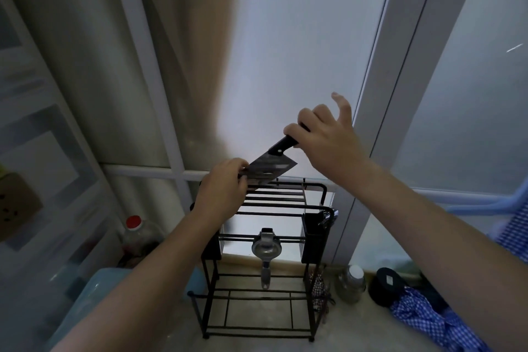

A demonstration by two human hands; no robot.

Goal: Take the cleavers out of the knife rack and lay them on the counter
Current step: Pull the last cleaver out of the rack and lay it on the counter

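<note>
Above the black wire knife rack (265, 237), a cleaver (270, 170) hangs tilted.
Its broad rectangular steel blade is pinched by the left hand (221, 194) fingers; the right hand (325, 137) wraps the black handle, forefinger lifted free. A metal strainer (266, 248) hangs off the rack's front rail.

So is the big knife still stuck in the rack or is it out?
Out. The cleaver is tilted above the knife rack; the right hand holds its handle and the left hand pinches the blade's end.

You've got a red-capped plastic bottle (136, 233) on the left, a white-capped glass jar (352, 283) beside a round black container (385, 286), and blue checked cloth (428, 320).
</note>
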